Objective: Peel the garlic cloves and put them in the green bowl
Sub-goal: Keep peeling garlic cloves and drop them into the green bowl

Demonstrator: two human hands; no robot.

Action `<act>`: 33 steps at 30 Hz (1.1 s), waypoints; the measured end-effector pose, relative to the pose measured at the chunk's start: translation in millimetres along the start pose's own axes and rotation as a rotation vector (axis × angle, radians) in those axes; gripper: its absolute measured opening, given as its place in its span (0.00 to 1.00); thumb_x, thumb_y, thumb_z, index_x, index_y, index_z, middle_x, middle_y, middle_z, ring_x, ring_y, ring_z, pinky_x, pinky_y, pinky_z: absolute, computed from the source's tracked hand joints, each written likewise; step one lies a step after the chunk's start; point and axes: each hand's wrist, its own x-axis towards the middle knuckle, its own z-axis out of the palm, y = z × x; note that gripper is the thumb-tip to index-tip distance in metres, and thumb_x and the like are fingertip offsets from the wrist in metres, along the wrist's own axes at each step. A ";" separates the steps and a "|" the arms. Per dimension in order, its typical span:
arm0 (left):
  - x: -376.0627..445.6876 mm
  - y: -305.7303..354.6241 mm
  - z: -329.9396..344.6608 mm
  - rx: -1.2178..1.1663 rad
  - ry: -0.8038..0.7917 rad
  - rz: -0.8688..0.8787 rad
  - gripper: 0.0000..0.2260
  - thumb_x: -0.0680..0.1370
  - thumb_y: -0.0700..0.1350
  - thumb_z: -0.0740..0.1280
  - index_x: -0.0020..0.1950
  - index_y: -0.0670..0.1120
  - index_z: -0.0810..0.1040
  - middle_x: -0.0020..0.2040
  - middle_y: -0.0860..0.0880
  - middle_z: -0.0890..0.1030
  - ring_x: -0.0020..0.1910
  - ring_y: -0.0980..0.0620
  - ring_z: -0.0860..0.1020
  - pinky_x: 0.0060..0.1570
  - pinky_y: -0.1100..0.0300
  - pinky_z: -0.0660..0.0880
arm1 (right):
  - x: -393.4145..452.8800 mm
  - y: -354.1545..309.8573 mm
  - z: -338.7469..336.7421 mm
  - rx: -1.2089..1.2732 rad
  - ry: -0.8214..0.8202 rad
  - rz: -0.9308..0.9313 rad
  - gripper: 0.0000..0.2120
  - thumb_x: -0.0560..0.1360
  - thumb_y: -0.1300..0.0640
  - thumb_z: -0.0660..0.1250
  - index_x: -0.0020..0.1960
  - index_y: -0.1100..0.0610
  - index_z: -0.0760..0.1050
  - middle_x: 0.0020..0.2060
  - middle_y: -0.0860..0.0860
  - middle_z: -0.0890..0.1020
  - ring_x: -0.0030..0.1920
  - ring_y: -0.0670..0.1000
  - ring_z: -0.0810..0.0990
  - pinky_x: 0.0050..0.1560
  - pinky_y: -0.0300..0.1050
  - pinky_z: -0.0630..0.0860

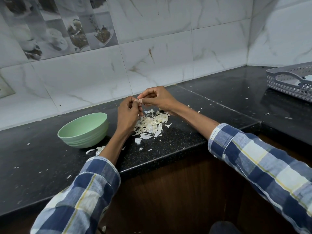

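Garlic clove (140,101) was pinched between left hand (127,114) and right hand (157,98) at frame centre, mid-peel; next probably dropping it into the bowl (81,132), lower left.

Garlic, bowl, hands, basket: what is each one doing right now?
garlic clove: held up between both hands, partly covered by fingers.
left hand: pinching the clove.
right hand: pinching the clove.
green bowl: upright on the counter; inside hidden.
peel pile: loose on the counter under the hands.
grey basket: upright at the far right.
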 end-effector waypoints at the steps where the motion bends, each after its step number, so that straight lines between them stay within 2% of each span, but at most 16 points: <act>1: -0.5 0.3 0.3 0.003 0.002 0.004 0.11 0.87 0.42 0.61 0.46 0.45 0.77 0.36 0.48 0.80 0.28 0.60 0.77 0.28 0.66 0.74 | -0.4 -0.7 0.0 -0.014 -0.005 -0.011 0.13 0.74 0.62 0.78 0.56 0.66 0.83 0.51 0.61 0.87 0.49 0.50 0.85 0.53 0.42 0.83; 8: -1.1 2.0 0.4 0.052 0.003 0.034 0.11 0.87 0.42 0.62 0.46 0.44 0.78 0.36 0.47 0.80 0.29 0.58 0.77 0.29 0.66 0.74 | -0.8 -0.6 0.6 -0.058 0.010 -0.041 0.11 0.75 0.63 0.77 0.55 0.67 0.83 0.50 0.61 0.87 0.47 0.49 0.85 0.54 0.43 0.83; 14: 0.9 -1.7 2.1 0.129 0.032 -0.001 0.10 0.87 0.43 0.61 0.52 0.40 0.79 0.38 0.45 0.82 0.33 0.51 0.79 0.37 0.49 0.80 | 2.6 2.6 -1.0 -0.057 0.007 -0.022 0.10 0.76 0.67 0.74 0.57 0.64 0.83 0.49 0.62 0.87 0.47 0.54 0.85 0.54 0.45 0.84; 16: 0.5 -2.2 2.5 0.145 0.043 0.005 0.11 0.87 0.44 0.61 0.53 0.40 0.79 0.40 0.45 0.84 0.34 0.50 0.81 0.38 0.48 0.81 | 3.4 3.8 -3.6 -0.032 0.010 -0.002 0.11 0.77 0.68 0.73 0.58 0.62 0.83 0.49 0.64 0.86 0.46 0.55 0.85 0.53 0.45 0.83; 20: 2.0 -3.4 1.0 0.180 0.098 0.014 0.10 0.86 0.47 0.65 0.55 0.43 0.82 0.43 0.49 0.86 0.34 0.53 0.82 0.37 0.55 0.81 | 5.1 6.2 -6.9 -0.052 0.024 0.034 0.09 0.76 0.67 0.73 0.56 0.61 0.83 0.48 0.63 0.87 0.43 0.50 0.85 0.49 0.40 0.82; 23: 2.3 -4.1 -1.7 0.179 0.122 0.020 0.10 0.83 0.50 0.70 0.55 0.44 0.84 0.43 0.49 0.86 0.35 0.54 0.83 0.37 0.62 0.76 | 5.0 6.9 -8.4 -0.054 0.044 0.039 0.10 0.76 0.67 0.73 0.57 0.61 0.83 0.47 0.63 0.87 0.43 0.51 0.84 0.51 0.44 0.82; 26: 3.6 -4.1 -3.6 0.105 0.140 -0.005 0.10 0.80 0.49 0.75 0.57 0.44 0.85 0.47 0.47 0.86 0.40 0.50 0.84 0.36 0.63 0.77 | 3.7 5.9 -8.7 -0.047 0.039 0.024 0.13 0.75 0.69 0.74 0.59 0.62 0.81 0.48 0.64 0.87 0.45 0.54 0.84 0.53 0.47 0.81; 28: 3.3 -3.7 -3.7 0.087 0.144 0.005 0.08 0.81 0.48 0.74 0.57 0.46 0.84 0.47 0.47 0.86 0.38 0.54 0.83 0.34 0.64 0.76 | 3.0 5.3 -8.3 -0.051 0.045 0.022 0.13 0.75 0.68 0.74 0.59 0.64 0.81 0.48 0.65 0.86 0.46 0.54 0.84 0.53 0.46 0.82; 30: 2.1 -2.8 -3.4 0.103 0.147 0.045 0.05 0.83 0.49 0.72 0.55 0.49 0.83 0.45 0.49 0.86 0.34 0.59 0.82 0.36 0.59 0.77 | 2.8 4.8 -8.2 -0.064 0.056 0.017 0.12 0.75 0.67 0.75 0.58 0.65 0.81 0.47 0.65 0.86 0.44 0.51 0.84 0.50 0.42 0.82; 33: 1.1 0.5 -2.9 0.142 0.149 0.056 0.10 0.85 0.53 0.67 0.54 0.49 0.85 0.41 0.50 0.85 0.37 0.53 0.83 0.45 0.49 0.82 | 3.3 4.2 -8.9 -0.090 0.072 0.010 0.11 0.74 0.66 0.77 0.55 0.67 0.82 0.46 0.65 0.86 0.40 0.48 0.84 0.44 0.37 0.80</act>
